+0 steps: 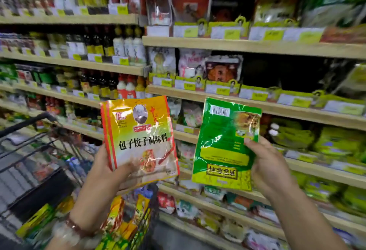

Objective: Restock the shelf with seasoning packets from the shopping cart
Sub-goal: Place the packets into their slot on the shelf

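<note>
My left hand (107, 172) grips an orange and yellow seasoning packet (138, 139) by its lower left edge, front facing me, upright. My right hand (265, 164) pinches a green seasoning packet (223, 146) at its right edge; this one is held upside down, barcode at the top. Both packets are raised in front of the wooden shelves (257, 105). The shopping cart (39, 150) stands at the lower left with several more yellow and green packets (118, 220) in its basket.
Bottles of sauce fill the shelves on the left (95, 45). Seasoning bags and price tags (223, 89) line the shelves on the right, with dark gaps on the middle shelf (277, 73). Green packets (336, 142) sit on the lower right shelves.
</note>
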